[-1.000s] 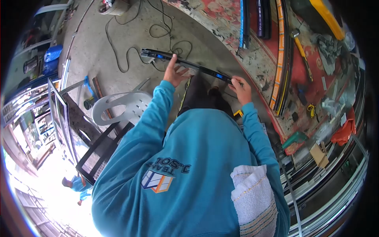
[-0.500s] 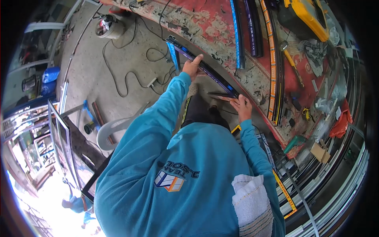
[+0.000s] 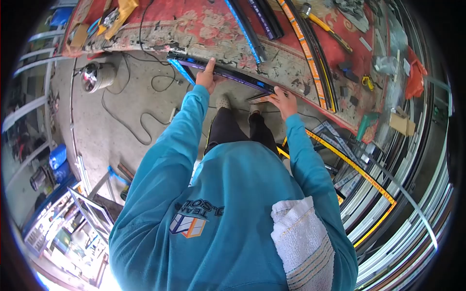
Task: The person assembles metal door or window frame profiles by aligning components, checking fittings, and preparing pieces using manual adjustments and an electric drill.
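Note:
A dark metal frame point(image 3: 239, 78) with purple and blue protective tape lies between my hands, its long bar running along the near edge of the carpet-covered bench point(image 3: 182, 30). My left hand point(image 3: 206, 77) is wrapped around this bar left of its middle, thumb on top. At the bar's right end, my right hand point(image 3: 285, 101) grips the corner with the thumb above and the fingers partly hidden below. Shorter side pieces reach back toward my body from both ends. Beyond the bar, blue-taped point(image 3: 246, 34) and orange-taped strips point(image 3: 307, 56) lie on the bench.
On the bench are a yellow-handled hammer point(image 3: 330, 31), a tape measure point(image 3: 369, 83) and a green-handled tool point(image 3: 367, 126). A bucket point(image 3: 99, 76) and black cables point(image 3: 127, 132) occupy the floor at left. Yellow-taped frame pieces point(image 3: 359, 169) and long metal profiles point(image 3: 407, 237) lie at right.
The view has shifted, bringing more of the bench's left side into sight. Both hands, still gripping the frame, appear farther up and left, with the bar against the bench edge.

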Action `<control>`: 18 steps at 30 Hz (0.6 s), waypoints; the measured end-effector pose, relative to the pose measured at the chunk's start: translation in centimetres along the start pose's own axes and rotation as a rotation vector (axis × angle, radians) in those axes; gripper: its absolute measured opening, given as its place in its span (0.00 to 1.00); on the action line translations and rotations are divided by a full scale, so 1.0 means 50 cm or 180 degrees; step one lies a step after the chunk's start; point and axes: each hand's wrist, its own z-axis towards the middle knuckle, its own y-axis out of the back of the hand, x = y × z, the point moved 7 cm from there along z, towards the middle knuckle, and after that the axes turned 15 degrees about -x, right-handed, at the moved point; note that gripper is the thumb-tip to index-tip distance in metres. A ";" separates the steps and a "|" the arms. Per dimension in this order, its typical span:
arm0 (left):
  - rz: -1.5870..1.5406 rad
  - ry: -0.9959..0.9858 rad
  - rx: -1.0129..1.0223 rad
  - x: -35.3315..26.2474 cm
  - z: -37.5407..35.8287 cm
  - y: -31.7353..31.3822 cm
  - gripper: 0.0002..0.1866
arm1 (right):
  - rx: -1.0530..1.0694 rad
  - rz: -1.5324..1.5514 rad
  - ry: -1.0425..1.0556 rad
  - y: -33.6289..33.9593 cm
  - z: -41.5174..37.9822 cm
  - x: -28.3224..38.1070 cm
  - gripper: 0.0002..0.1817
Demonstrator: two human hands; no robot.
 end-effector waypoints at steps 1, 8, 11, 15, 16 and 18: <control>0.0029 0.0003 0.0053 0.001 0.002 -0.008 0.34 | 0.0275 0.0193 0.0088 -0.011 0.009 0.006 0.38; 0.0019 -0.0114 0.0302 0.004 0.013 -0.026 0.38 | 0.0143 0.0792 -0.0132 -0.021 0.047 -0.011 0.54; 0.0016 0.0052 0.0353 0.012 0.024 -0.022 0.41 | 0.0094 0.0967 -0.0259 -0.011 0.032 -0.005 0.55; -0.0045 0.0099 0.0476 0.010 0.011 -0.017 0.51 | 0.0352 0.0945 -0.0715 0.007 0.027 -0.009 0.54; 0.0049 0.0165 0.0418 0.011 0.004 -0.013 0.55 | 0.0166 0.0797 -0.0720 0.021 0.022 -0.009 0.56; 0.0139 0.0349 0.0456 0.023 0.010 0.003 0.60 | 0.0138 0.0630 -0.0717 0.061 0.026 -0.023 0.60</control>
